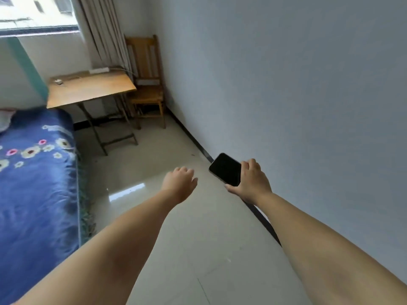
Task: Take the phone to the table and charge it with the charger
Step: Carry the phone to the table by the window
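A black phone [225, 168] with a dark screen is held over the floor by my right hand [251, 181], fingers wrapped around its right edge. My left hand [179, 183] hangs beside it, palm down, fingers loosely curled and holding nothing. Far ahead stands a wooden table [92, 90] under the window. A small white charger [58, 81] lies near its back left corner. A white power strip [99, 70] rests at the table's rear edge with a cable running right.
A bed with a blue flowered cover [37, 183] fills the left side. A wooden chair [146, 84] stands right of the table against the grey wall [286, 84]. Shiny tiled floor [154, 172] runs between bed and wall. A curtain [103, 31] hangs behind the table.
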